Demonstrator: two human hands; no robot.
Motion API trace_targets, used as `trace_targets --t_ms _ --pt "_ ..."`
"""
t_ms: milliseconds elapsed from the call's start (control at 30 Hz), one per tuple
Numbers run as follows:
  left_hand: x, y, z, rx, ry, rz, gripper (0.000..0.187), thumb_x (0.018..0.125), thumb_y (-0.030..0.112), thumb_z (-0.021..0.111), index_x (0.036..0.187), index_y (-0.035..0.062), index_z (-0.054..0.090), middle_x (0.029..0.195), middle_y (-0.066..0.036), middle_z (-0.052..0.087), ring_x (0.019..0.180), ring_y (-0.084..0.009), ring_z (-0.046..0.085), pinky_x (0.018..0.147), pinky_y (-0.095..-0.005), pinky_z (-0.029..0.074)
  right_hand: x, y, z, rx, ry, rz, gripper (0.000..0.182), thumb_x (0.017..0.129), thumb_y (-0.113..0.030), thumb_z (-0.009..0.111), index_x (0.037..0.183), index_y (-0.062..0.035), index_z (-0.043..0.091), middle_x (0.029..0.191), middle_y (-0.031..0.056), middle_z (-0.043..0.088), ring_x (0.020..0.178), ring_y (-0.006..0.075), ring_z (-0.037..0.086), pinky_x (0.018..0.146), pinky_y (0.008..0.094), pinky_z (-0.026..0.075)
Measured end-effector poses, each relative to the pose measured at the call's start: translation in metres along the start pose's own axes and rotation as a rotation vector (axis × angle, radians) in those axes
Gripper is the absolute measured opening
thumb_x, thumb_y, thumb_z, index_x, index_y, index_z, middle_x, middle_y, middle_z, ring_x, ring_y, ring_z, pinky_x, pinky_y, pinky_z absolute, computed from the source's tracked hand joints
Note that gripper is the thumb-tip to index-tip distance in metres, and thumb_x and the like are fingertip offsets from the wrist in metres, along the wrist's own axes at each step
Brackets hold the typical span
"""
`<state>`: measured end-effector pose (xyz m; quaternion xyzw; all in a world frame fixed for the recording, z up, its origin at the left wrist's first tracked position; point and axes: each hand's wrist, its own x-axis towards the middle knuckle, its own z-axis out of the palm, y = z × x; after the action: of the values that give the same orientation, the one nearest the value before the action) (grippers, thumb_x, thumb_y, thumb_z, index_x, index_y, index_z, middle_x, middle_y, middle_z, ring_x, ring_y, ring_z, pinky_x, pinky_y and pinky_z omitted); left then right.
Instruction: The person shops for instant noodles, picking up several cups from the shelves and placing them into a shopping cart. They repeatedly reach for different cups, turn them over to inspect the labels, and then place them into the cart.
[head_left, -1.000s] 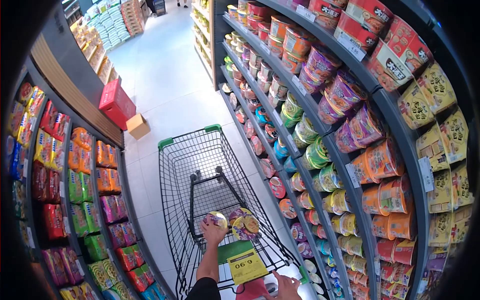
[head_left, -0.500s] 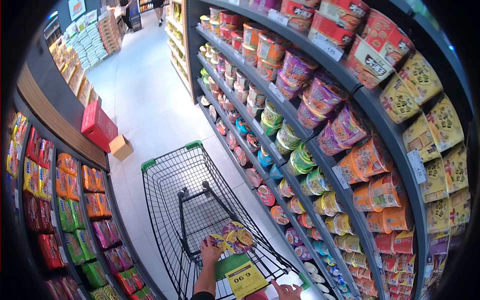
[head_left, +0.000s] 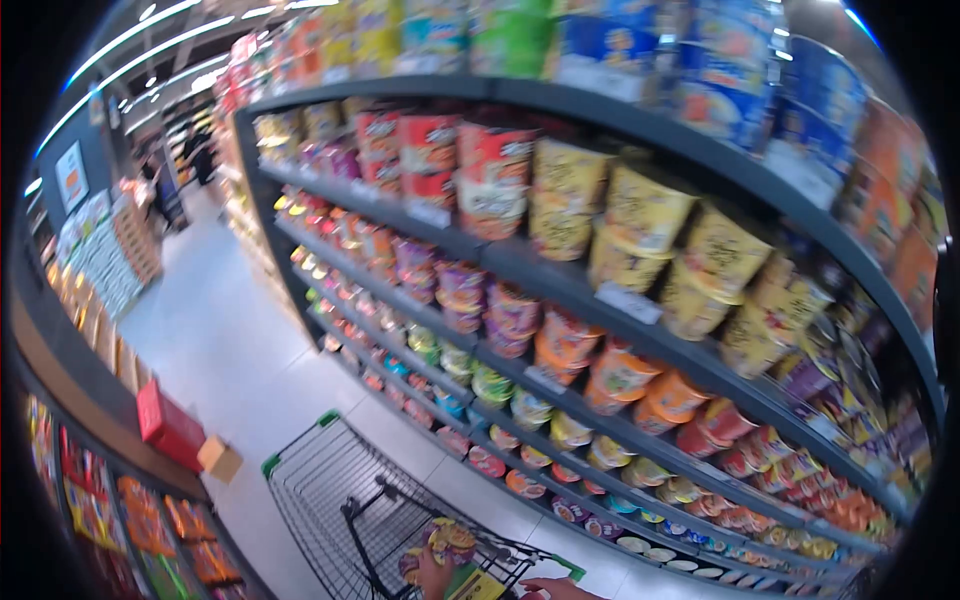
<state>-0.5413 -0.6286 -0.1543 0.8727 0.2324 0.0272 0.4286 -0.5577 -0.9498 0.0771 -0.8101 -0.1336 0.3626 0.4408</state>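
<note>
Low in the head view, my left hand (head_left: pixel 432 574) is closed around a purple-and-yellow instant noodle cup (head_left: pixel 412 562) at the near end of the shopping cart (head_left: pixel 335 500). Against it sits another noodle cup (head_left: pixel 452 540), its round lid tilted up. My right hand (head_left: pixel 562 589) lies beside the cart's handle end, partly cut off by the bottom edge, with its fingers stretched out to the left. Between the hands shows a yellow price card (head_left: pixel 482 586) on the cart. The cart is black wire with green corners.
Along the right runs a long shelf (head_left: pixel 520 262) stacked with noodle cups and tubs. Packaged noodles (head_left: pixel 147 515) fill a low shelf on the left. A red box (head_left: pixel 168 425) and a cardboard box (head_left: pixel 219 459) stand on the aisle floor. Farther off are people (head_left: pixel 198 155) and stacked sacks (head_left: pixel 100 255).
My view has tilted up and turned right, so the hands and cart sit lower and the upper shelves show. My left hand stays at the noodle cups; the right remains by the handle.
</note>
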Motion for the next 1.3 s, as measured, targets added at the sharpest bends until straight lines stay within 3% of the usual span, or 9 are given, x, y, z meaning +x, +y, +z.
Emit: trace_targets --t_ms 200,367,633,733,867,933,1067,1133,1300 --pt "0.004 0.047 0.037 -0.640 -0.095 0.093 0.042 0.095 0.004 0.068 0.135 -0.0004 0.057 0.117 -0.016 0.068 0.100 -0.0254 0.072 0.083 -0.0373 0.057 -0.044 -0.012 -0.086 0.054 0.430 -0.177 0.051 0.101 -0.022 0.074 0.146 -0.0053 0.058 0.125 0.0152 0.073 0.109 0.0261 0.074 0.093 0.0380 0.060" --pt "-0.020 0.214 -0.046 0.337 -0.358 0.211 0.047 0.100 0.015 0.064 0.144 -0.0003 0.059 0.117 -0.016 0.071 0.098 -0.0275 0.068 0.085 -0.0383 0.057 -0.140 -0.004 -0.178 0.034 0.999 -0.185 0.050 0.096 -0.019 0.076 0.142 -0.0031 0.062 0.128 0.0169 0.072 0.117 0.0280 0.072 0.099 0.0413 0.058" --pt "-0.031 0.236 0.050 -0.471 -0.151 0.404 0.039 0.096 0.003 0.064 0.135 0.0029 0.059 0.115 -0.012 0.070 0.091 -0.0189 0.068 0.078 -0.0321 0.055 -0.343 -0.036 -0.323 -0.362 2.000 -0.347 0.031 0.089 0.002 0.072 0.119 0.0005 0.064 0.116 0.0122 0.066 0.109 0.0246 0.066 0.093 0.0352 0.053" --pt "-0.035 0.232 0.079 -0.536 -0.207 0.382 0.041 0.095 0.003 0.065 0.136 0.0041 0.058 0.116 -0.012 0.070 0.091 -0.0186 0.068 0.076 -0.0321 0.056 -0.415 -0.024 -0.376 -0.678 2.274 -0.149 0.052 0.090 -0.003 0.073 0.140 0.0015 0.056 0.134 0.0186 0.059 0.122 0.0321 0.058 0.110 0.0424 0.046" --pt "-0.046 0.222 0.116 -0.834 -0.260 0.256 0.046 0.101 0.007 0.059 0.146 -0.0011 0.057 0.115 -0.015 0.071 0.099 -0.0255 0.067 0.086 -0.0346 0.056 -0.475 -0.025 -0.430 -0.628 2.378 0.036 0.090 0.086 -0.022 0.083 0.159 -0.0001 0.035 0.153 0.0254 0.046 0.143 0.0426 0.044 0.123 0.0533 0.034" --pt "-0.094 0.254 0.102 -0.521 -0.203 0.402 0.043 0.102 0.004 0.054 0.144 -0.0020 0.057 0.116 -0.014 0.071 0.100 -0.0236 0.066 0.087 -0.0326 0.055 -0.489 -0.015 -0.456 -0.643 2.385 0.113 0.102 0.084 -0.029 0.085 0.164 -0.0035 0.028 0.157 0.0274 0.043 0.144 0.0453 0.043 0.123 0.0553 0.034" --pt "-0.122 0.292 0.097 -0.479 -0.223 0.330 0.042 0.102 0.006 0.053 0.143 -0.0003 0.057 0.114 -0.013 0.071 0.099 -0.0196 0.066 0.083 -0.0294 0.053 -0.499 0.006 -0.487 -0.561 2.279 0.196 0.116 0.082 -0.040 0.090 0.169 -0.0080 0.020 0.144 0.0374 0.054 0.126 0.0542 0.059 0.105 0.0617 0.051" --pt "-0.124 0.292 0.104 -0.510 -0.176 0.315 0.041 0.101 0.006 0.054 0.142 -0.0002 0.057 0.112 -0.012 0.071 0.098 -0.0185 0.066 0.082 -0.0290 0.053 -0.500 0.014 -0.499 -0.558 2.258 0.043 0.118 0.079 -0.040 0.093 0.166 -0.0018 0.023 0.125 0.0345 0.066 0.110 0.0512 0.068 0.092 0.0591 0.057" --pt "-0.123 0.290 0.111 -0.544 -0.183 0.283 0.044 0.101 0.008 0.057 0.145 0.0011 0.056 0.121 -0.013 0.072 0.102 -0.0201 0.069 0.079 -0.0298 0.056 -0.506 0.014 -0.498 -0.616 2.268 0.019 0.124 0.073 -0.035 0.098 0.167 -0.0049 0.023 0.134 0.0309 0.064 0.122 0.0456 0.065 0.109 0.0548 0.050"
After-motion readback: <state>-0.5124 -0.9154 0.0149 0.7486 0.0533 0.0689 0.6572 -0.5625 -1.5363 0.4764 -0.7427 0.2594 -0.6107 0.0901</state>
